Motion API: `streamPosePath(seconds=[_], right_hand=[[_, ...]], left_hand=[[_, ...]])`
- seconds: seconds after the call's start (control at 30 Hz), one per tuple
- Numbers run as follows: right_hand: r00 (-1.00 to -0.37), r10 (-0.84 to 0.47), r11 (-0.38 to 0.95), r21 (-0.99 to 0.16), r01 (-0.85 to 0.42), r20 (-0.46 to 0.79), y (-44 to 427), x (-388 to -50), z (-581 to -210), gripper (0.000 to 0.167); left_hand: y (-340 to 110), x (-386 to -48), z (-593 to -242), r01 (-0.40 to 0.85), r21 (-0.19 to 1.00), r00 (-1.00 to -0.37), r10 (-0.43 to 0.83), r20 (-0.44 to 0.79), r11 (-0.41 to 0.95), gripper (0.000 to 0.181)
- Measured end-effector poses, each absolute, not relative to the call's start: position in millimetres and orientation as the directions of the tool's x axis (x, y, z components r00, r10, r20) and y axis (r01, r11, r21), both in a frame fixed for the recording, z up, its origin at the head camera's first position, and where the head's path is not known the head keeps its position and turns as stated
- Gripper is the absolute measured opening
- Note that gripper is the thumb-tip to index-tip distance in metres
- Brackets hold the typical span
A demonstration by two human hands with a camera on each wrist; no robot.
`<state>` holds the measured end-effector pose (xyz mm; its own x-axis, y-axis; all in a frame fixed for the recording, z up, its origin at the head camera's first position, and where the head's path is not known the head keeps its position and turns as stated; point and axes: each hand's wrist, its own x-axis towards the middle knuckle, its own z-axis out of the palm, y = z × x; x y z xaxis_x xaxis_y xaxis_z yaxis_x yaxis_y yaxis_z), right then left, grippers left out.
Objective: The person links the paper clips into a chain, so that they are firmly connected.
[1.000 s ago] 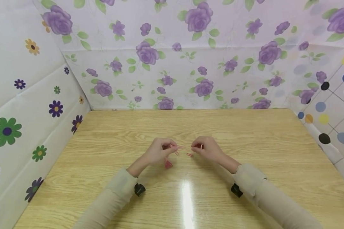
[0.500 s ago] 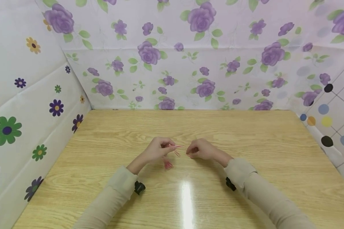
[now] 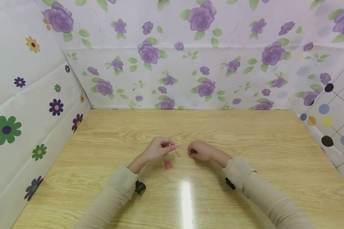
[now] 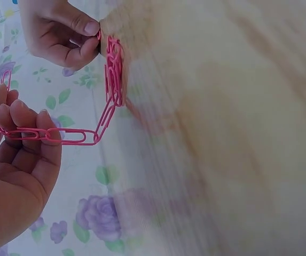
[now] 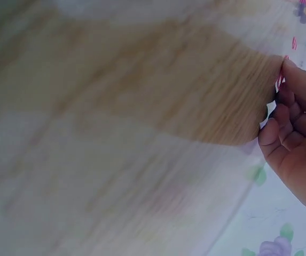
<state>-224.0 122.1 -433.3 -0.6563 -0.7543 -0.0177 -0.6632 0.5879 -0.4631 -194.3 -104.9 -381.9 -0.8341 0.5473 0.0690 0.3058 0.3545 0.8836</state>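
My left hand point(image 3: 160, 148) holds up a chain of pink paper clips, and one clip point(image 3: 179, 146) points out from its fingertips toward the right. In the left wrist view the chain point(image 4: 72, 136) runs under the curled fingers and down to a bunched heap on the wood. That heap point(image 3: 168, 164) lies just below the hand in the head view. Low over the table, my right hand point(image 3: 200, 150) pinches a pink paper clip point(image 5: 280, 81) between thumb and forefinger, mostly hidden by the fingers. Between the hands lies another pink paper clip point(image 3: 177, 153).
A wood-grain table point(image 3: 246, 133) spreads around both hands, with a bright glare strip toward the front. Purple-flowered cloth point(image 3: 172, 63) hangs behind it. Patterned sheets close off the left and right sides. Black devices point(image 3: 140, 187) sit at both wrists.
My right hand has come down and to the left, and the paper clip that lay by it is now at its fingertips. The left hand has barely moved.
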Motion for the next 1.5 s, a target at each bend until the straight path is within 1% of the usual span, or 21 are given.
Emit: streamPosePath(seconds=[0.1, 0.17, 0.23, 0.33, 0.43, 0.5, 0.57, 0.67, 0.8, 0.97, 1.1, 1.3, 1.43, 1.5], right_hand=[[-0.659, -0.752, 0.592, -0.450, -0.668, -0.012, 123, -222, -434, 0.012], [-0.663, -0.748, 0.586, -0.471, -0.659, -0.002, 125, -220, -434, 0.011], [-0.664, -0.747, 0.571, -0.496, -0.655, 0.017, 128, -220, -436, 0.006], [-0.656, -0.753, 0.541, -0.514, -0.666, 0.058, 133, -219, -438, 0.013], [-0.659, -0.746, 0.536, -0.497, -0.683, 0.101, 139, -218, -437, 0.017], [-0.690, -0.715, 0.557, -0.503, -0.661, 0.113, 142, -215, -434, 0.013], [-0.733, -0.671, 0.589, -0.521, -0.618, 0.111, 146, -213, -431, 0.010], [-0.785, -0.610, 0.597, -0.587, -0.546, 0.111, 151, -211, -426, 0.006], [-0.805, -0.577, 0.555, -0.657, -0.510, 0.138, 155, -209, -420, 0.003], [-0.825, -0.549, 0.547, -0.689, -0.476, 0.134, 158, -207, -415, 0.009], [-0.810, -0.574, 0.572, -0.649, -0.502, 0.120, 161, -207, -416, 0.010], [-0.767, -0.637, 0.627, -0.522, -0.578, 0.085, 165, -205, -422, 0.012], [-0.763, -0.645, 0.667, -0.458, -0.588, 0.040, 166, -202, -424, 0.013], [-0.775, -0.632, 0.684, -0.458, -0.568, 0.016, 167, -201, -423, 0.012]], left_hand=[[-105, -194, -382, 0.309, 0.886, -0.830, 0.553, 0.073, 0.345, 0.013], [-105, -194, -382, 0.308, 0.889, -0.827, 0.558, 0.073, 0.340, 0.013], [-105, -194, -382, 0.309, 0.889, -0.824, 0.562, 0.072, 0.338, 0.014], [-105, -193, -381, 0.310, 0.887, -0.822, 0.566, 0.068, 0.344, 0.014], [-103, -192, -380, 0.312, 0.887, -0.819, 0.569, 0.069, 0.341, 0.014], [-102, -192, -379, 0.318, 0.887, -0.816, 0.573, 0.077, 0.334, 0.014], [-101, -192, -379, 0.321, 0.891, -0.811, 0.580, 0.083, 0.322, 0.014], [-100, -191, -379, 0.327, 0.891, -0.805, 0.587, 0.088, 0.315, 0.014], [-99, -191, -378, 0.327, 0.889, -0.803, 0.590, 0.084, 0.320, 0.013], [-97, -190, -378, 0.335, 0.886, -0.798, 0.597, 0.085, 0.321, 0.013], [-95, -189, -379, 0.344, 0.882, -0.791, 0.605, 0.088, 0.323, 0.012], [-93, -187, -379, 0.353, 0.880, -0.786, 0.611, 0.093, 0.320, 0.013], [-93, -187, -378, 0.353, 0.877, -0.787, 0.611, 0.089, 0.326, 0.013], [-93, -187, -378, 0.350, 0.877, -0.788, 0.610, 0.085, 0.330, 0.012]])
